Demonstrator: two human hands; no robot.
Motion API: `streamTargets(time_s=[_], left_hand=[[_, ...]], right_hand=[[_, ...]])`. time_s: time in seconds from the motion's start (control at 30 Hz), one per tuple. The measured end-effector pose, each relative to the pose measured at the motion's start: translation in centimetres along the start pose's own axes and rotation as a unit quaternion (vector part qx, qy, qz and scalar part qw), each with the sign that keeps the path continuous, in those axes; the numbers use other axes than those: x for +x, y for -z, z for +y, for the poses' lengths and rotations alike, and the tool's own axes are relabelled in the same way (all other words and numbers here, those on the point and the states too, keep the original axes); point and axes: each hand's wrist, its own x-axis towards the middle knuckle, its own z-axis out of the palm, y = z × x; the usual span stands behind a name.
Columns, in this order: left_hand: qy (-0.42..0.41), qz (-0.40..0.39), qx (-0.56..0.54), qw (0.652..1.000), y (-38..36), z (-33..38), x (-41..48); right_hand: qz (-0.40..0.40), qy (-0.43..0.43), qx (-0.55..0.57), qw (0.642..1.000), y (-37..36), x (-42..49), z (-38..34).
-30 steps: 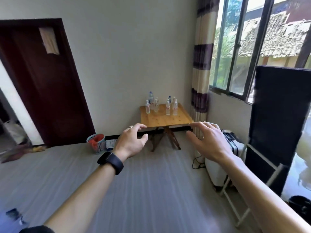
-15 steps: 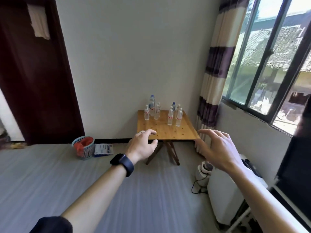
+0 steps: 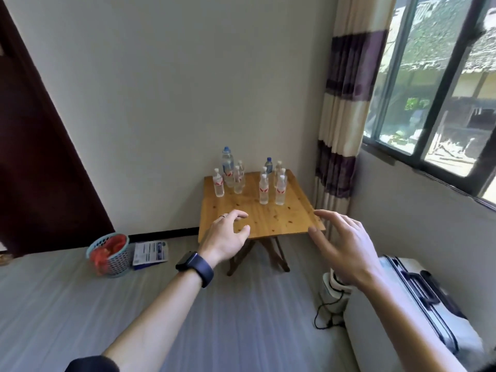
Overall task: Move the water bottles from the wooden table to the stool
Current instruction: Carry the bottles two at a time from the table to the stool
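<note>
Now we are closer: over the last second the wooden table [image 3: 268,218] has grown in our view and the dark panel on the right has slid out of sight, so the walk-up looks nearly done. Our left hand [image 3: 228,237] and right hand [image 3: 346,248] reach ahead, well apart, fingers spread and loosely bent, holding nothing. They overlap the table's near edge in our view, though we judge they are not touching it yet. The water bottles [image 3: 264,189] all stand upright in two loose clusters toward the far side, by the wall. None is lifted, so the task has barely begun. The stool is nowhere in sight; we would expect to turn and find it once we hold bottles. The table is a bare pine top on crossed legs, set in the corner beside a striped curtain [image 3: 343,130] and a window [image 3: 429,89]. On the grey floor [image 3: 214,318] sit a basket [image 3: 108,255] with something red inside, a leaflet [image 3: 150,255] just beside it, and a pale suitcase [image 3: 424,299] on the right. A dark door [image 3: 35,157] stands to the left.
</note>
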Motion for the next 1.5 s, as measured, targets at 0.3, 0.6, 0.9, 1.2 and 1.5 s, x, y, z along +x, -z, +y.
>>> streamTargets(time_s=[0.3,0.6,0.9,1.2,1.5], left_hand=[[0.07,0.015,-0.05,0.996,-6.0,-5.1,12.7],[0.117,-0.045,-0.088,0.988,-12.6,-14.8,26.9],[0.174,-0.152,-0.083,0.969,-18.8,-22.0,38.0],[0.18,-0.205,-0.053,0.961,-23.6,-24.2,53.4],[0.165,-0.165,0.086,0.969,-28.1,-23.7,72.3]], right_hand=[[-0.034,-0.015,0.057,0.998,-6.8,13.8,7.3],[-0.09,-0.07,0.037,0.993,-17.1,25.4,13.7],[-0.159,-0.16,0.006,0.974,-25.8,33.3,19.5],[-0.212,-0.199,0.031,0.956,-35.8,46.4,25.1],[-0.267,-0.202,-0.016,0.942,-42.3,63.5,32.4]])
